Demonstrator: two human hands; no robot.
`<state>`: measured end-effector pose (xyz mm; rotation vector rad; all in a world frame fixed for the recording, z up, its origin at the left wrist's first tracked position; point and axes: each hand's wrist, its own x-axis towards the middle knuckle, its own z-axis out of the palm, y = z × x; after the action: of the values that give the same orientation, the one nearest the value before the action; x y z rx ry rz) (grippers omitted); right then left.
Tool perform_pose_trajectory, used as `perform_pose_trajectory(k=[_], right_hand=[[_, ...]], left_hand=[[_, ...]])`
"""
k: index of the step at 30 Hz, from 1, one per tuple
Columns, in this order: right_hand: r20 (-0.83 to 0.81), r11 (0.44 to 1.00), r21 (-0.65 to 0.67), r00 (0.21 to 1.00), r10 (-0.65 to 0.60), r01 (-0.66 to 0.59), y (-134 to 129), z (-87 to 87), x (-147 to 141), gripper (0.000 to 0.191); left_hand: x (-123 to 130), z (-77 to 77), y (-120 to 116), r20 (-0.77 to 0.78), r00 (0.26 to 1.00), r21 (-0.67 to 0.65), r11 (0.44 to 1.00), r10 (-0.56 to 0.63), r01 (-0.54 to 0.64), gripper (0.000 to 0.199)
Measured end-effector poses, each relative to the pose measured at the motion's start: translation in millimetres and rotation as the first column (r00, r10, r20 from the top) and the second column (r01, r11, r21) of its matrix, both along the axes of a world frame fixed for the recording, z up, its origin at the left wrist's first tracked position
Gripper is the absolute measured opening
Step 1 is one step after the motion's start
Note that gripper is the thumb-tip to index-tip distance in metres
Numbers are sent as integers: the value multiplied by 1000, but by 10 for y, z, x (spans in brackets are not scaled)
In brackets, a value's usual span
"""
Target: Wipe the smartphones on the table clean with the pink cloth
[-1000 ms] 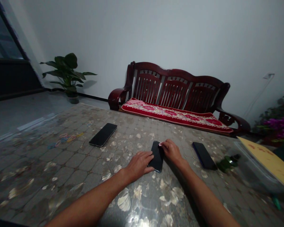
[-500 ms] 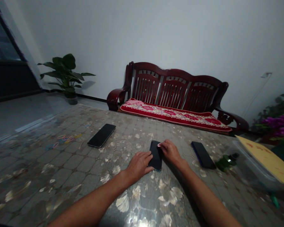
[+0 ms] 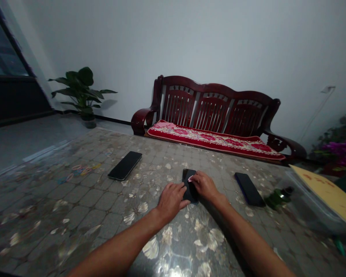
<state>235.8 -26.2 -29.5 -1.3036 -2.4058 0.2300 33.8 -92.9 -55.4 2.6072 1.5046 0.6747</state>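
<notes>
We rest the left hand [image 3: 171,198], loosely open with thumb spread, against the left edge of the phone [image 3: 191,194]. The phone lies on the table [image 3: 86,198] between both hands. We pinch a small pale piece [image 3: 190,179] in the right hand [image 3: 205,185], at the phone's dark face.

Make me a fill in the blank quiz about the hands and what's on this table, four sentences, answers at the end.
1. The ____ hand pinches a small pale piece over the middle phone.
2. Counting that one, ____ phones lie on the table.
3. The coloured loops lie to the ____ of every phone.
4. The body of the bottle beside the rightmost phone is ____.

Missing words: right; three; left; green.
</notes>
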Motion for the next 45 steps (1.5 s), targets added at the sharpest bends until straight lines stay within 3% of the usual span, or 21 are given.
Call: perform_pose_trajectory(k=[4, 9, 12, 16, 23, 30, 36, 42, 45], right_hand=[[7, 989, -38, 990, 141, -140, -67, 34, 33, 28], [56, 998, -6, 996, -67, 68, 21, 56, 27, 27], [51, 999, 3, 997, -51, 50, 0, 31, -19, 27], [65, 995, -28, 993, 99, -97, -44, 39, -54, 25], [91, 998, 0, 994, -59, 60, 94, 101, -192, 27], [101, 979, -15, 974, 204, -204, 47, 93, -288, 26], [71, 1000, 2, 997, -2, 1, 141, 95, -237, 27], [5, 970, -34, 970, 241, -241, 11, 68, -167, 27], [31, 989, -27, 989, 144, -143, 96, 87, -106, 25]], left_hand=[[-15, -5, -7, 30, 999, 41, 999, -13, 12, 42], [-25, -30, -31, 39, 992, 119, 986, -120, 115, 22], [-33, -48, -38, 45, 985, 109, 981, -166, 160, 15], [-39, -52, -35, 33, 985, 81, 982, -171, 168, 13], [-41, -70, -24, 4, 984, 76, 982, -175, 175, 11], [-50, -86, -9, 2, 984, 98, 980, -177, 176, 12], [-53, -104, -10, 14, 984, 101, 979, -180, 177, 11], [-59, -101, -13, 30, 983, 79, 981, -179, 177, 12], [-60, -104, -11, 36, 983, 74, 982, -178, 175, 12]])
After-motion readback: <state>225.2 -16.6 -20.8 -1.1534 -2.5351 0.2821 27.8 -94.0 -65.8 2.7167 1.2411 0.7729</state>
